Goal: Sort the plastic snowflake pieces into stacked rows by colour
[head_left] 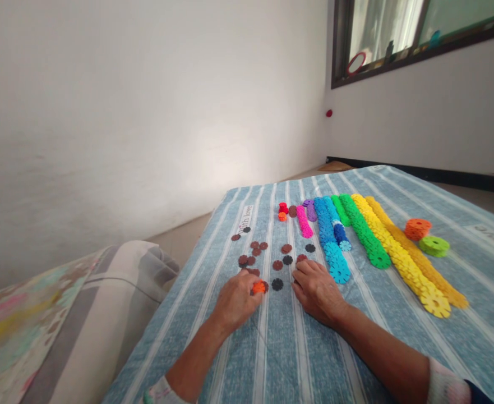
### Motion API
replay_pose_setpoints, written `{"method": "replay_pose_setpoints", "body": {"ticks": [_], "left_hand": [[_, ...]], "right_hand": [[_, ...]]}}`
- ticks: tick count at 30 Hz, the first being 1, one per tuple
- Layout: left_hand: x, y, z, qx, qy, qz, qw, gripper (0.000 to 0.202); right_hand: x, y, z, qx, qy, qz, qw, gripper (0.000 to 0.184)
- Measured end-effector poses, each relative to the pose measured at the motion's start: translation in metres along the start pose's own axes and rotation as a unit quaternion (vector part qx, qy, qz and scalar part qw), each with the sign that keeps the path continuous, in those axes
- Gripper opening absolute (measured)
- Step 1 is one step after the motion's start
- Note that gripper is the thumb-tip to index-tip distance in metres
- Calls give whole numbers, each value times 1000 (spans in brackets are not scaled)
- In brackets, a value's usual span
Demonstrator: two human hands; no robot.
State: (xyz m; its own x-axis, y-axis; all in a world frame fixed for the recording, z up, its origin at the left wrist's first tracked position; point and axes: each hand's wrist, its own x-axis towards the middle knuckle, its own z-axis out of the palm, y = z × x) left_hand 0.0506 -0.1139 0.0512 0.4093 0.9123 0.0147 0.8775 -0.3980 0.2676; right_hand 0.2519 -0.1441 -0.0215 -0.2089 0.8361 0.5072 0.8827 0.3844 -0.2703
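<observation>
My left hand (pixel 236 302) is closed in a pinch, with an orange notched plastic disc (pixel 259 287) at its thumb and fingertips. Brown discs lie just beyond and partly under those fingers. My right hand (pixel 318 290) rests low over the cloth with its fingers curled together, and whatever they hold is hidden. Past its knuckles a reddish-brown disc (pixel 301 258) peeks out. Between both hands lies a black disc (pixel 277 284), with another black disc (pixel 287 260) and a brown disc (pixel 277 265) farther back.
Overlapping rows of discs run along the right: light blue (pixel 340 271), green (pixel 380 258), yellow (pixel 435 302) and pink (pixel 304 221). Orange (pixel 418 228) and lime (pixel 434 246) stacks sit beyond them. A striped blue cloth (pixel 179 342) covers the table; bedding (pixel 116 303) is at left.
</observation>
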Motion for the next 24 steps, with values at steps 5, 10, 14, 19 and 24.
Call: {"method": "replay_pose_setpoints", "body": {"ticks": [5, 10, 14, 19, 24], "left_hand": [[2, -4, 1, 28, 12, -19, 999, 13], [2, -3, 6, -8, -10, 33, 999, 12], [5, -6, 5, -2, 25, 3, 1000, 15], [3, -5, 8, 4, 7, 13, 1000, 13], [3, -4, 9, -11, 11, 32, 999, 14]], "right_hand": [[0, 0, 0, 1, -2, 1, 1000, 12], [0, 0, -1, 0, -10, 8, 1000, 12], [0, 0, -1, 1, -13, 11, 1000, 11], [0, -1, -2, 2, -13, 10, 1000, 13], [1, -2, -5, 4, -16, 14, 1000, 11]]}}
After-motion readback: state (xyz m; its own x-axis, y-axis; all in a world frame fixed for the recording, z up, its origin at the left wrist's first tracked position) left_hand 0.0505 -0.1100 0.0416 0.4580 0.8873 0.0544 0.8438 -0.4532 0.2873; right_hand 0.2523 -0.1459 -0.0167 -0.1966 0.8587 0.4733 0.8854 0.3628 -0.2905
